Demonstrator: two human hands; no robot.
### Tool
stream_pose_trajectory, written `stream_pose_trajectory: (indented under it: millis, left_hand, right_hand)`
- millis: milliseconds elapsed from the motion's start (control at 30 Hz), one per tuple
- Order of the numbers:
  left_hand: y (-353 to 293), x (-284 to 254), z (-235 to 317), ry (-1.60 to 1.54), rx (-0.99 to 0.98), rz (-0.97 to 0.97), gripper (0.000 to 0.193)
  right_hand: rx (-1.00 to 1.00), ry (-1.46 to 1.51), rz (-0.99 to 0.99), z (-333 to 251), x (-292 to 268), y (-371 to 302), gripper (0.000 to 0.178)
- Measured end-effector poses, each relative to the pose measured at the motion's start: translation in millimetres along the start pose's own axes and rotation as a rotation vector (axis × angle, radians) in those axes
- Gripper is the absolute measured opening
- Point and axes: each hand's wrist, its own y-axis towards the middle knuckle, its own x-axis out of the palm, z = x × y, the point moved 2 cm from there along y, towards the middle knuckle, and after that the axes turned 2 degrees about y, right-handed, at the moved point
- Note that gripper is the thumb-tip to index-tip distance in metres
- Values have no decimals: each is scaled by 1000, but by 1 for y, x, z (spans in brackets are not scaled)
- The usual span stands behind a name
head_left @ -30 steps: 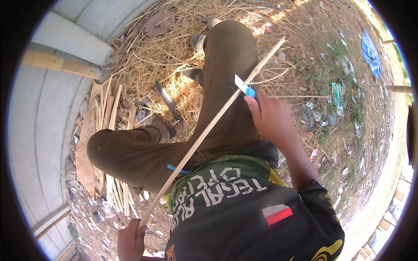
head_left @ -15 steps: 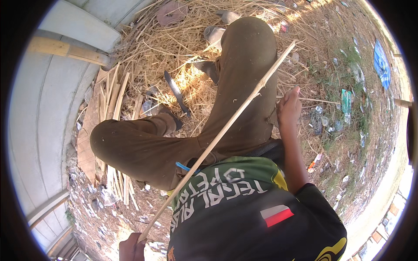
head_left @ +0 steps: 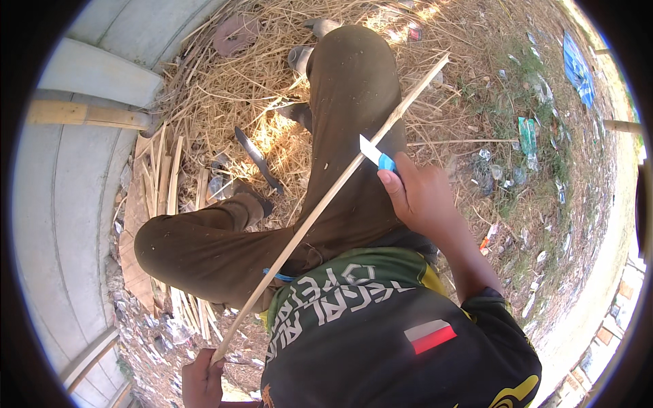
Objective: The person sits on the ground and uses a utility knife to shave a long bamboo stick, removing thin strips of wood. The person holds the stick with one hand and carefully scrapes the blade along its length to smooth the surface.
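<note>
A long, pale split stick (head_left: 313, 216), perhaps bamboo, runs diagonally across my lap, its frayed far end past my raised thigh. My left hand (head_left: 203, 379) is closed around its near end at the lower left. In my right hand (head_left: 425, 192), fingers wrapped round the blue handle, is a small knife (head_left: 374, 151) with a pale blade. That blade lies at the stick's upper part, over my thigh; whether it cuts in, I cannot tell. A larger dark blade (head_left: 258, 160) rests on the straw between my legs.
Several split strips (head_left: 163, 175) lie at the left on a brown sheet (head_left: 136, 262), beside a pale wall (head_left: 75, 177). Straw (head_left: 231, 88) covers the ground ahead. Blue plastic (head_left: 578, 71) and a green wrapper (head_left: 528, 139) lie among litter at the right.
My right hand has moved inward from beside my thigh to the stick, and the small knife now shows in it. My left hand keeps its hold on the stick's near end.
</note>
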Motion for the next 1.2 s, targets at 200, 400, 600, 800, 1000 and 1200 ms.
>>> stream_pose_trajectory:
  millis: [200,400,600,800,1000,1200]
  left_hand:
    - [-5,9,-3,-93,-207,-44,19]
    - [-29,25,4,87,-333,92,24]
    - [-54,18,-4,109,-228,47,25]
    - [-26,9,-12,42,-98,42,30]
    - [-24,3,-14,181,-13,85,25]
    - [-21,3,-12,75,-30,63,19]
  right_hand:
    - [88,-44,34,-4,9,7,43]
    - [243,-101,124,-17,21,6,45]
    - [348,37,204,-13,21,8,51]
    - [513,991,-326,22,-12,17,58]
    - [131,198,-57,-5,-9,3,51]
    - [97,-18,76,-10,4,-1,42]
